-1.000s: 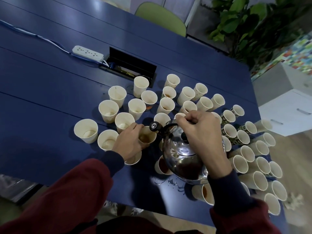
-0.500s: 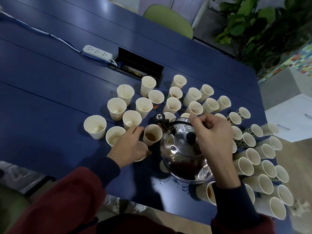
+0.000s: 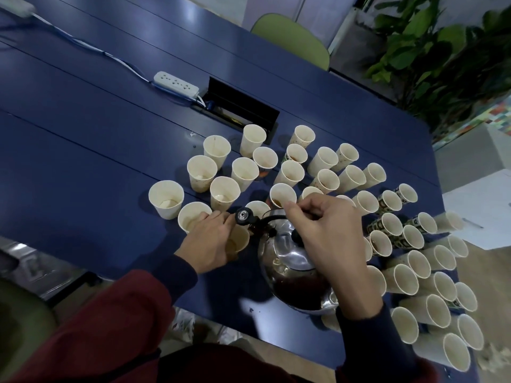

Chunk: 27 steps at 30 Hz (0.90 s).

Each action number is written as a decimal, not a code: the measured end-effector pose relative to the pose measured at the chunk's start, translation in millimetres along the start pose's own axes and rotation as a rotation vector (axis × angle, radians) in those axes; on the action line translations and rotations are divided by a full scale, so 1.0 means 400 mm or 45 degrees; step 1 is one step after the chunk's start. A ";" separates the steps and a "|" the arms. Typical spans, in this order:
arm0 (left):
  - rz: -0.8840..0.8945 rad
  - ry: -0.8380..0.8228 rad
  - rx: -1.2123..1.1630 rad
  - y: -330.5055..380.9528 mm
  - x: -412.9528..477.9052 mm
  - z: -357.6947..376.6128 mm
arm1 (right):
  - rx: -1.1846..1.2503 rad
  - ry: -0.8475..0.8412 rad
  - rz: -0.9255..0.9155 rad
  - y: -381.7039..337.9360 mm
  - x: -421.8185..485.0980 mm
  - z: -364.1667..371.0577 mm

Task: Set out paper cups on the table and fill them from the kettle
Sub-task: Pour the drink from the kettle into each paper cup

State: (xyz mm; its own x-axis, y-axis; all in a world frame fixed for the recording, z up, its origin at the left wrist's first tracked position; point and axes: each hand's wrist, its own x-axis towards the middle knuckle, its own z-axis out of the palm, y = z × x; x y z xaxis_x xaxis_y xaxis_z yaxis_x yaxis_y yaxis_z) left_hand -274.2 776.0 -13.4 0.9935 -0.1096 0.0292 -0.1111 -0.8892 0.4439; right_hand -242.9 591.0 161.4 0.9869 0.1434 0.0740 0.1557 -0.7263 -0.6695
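A shiny steel kettle [image 3: 290, 264] hangs tilted over the blue table [image 3: 83, 139], its spout at the left. My right hand [image 3: 323, 230] grips the kettle's black handle from above. Under the spout stands a paper cup [image 3: 239, 240] with brown liquid in it, and my left hand [image 3: 211, 240] is curled round that cup's left side. Several more paper cups stand around it, among them a cup with a little brown liquid [image 3: 282, 195] just behind the kettle. Some cups at the left hold pale liquid.
Several cups, some with patterned sides [image 3: 385, 226], crowd the table's right end up to its edge. A white power strip [image 3: 176, 84] and an open black cable box [image 3: 243, 107] lie beyond the cups. A green chair [image 3: 290, 37] and plants stand behind the table.
The kettle has tipped further toward the left, its spout now over the cup. My left hand has closed round that cup beside the spout. The view has shifted slightly.
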 end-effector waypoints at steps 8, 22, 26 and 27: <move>-0.042 0.068 -0.044 0.015 0.003 0.012 | -0.070 -0.043 0.034 -0.001 -0.012 -0.006; -0.036 0.070 -0.037 0.034 0.009 0.012 | -0.148 -0.026 0.067 -0.004 -0.020 -0.027; -0.034 0.026 -0.067 0.032 0.014 0.004 | -0.155 -0.004 0.074 -0.004 -0.023 -0.025; -0.034 0.021 -0.077 0.032 0.014 0.002 | -0.152 0.001 0.075 -0.005 -0.025 -0.024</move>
State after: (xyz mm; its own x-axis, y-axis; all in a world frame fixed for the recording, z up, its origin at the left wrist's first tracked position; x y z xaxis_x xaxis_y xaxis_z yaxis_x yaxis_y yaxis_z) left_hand -270.0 763.8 -8.2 0.9964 -0.0785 0.0309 -0.0835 -0.8630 0.4983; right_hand -252.9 584.6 169.2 0.9945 0.0973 0.0380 0.1013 -0.8086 -0.5796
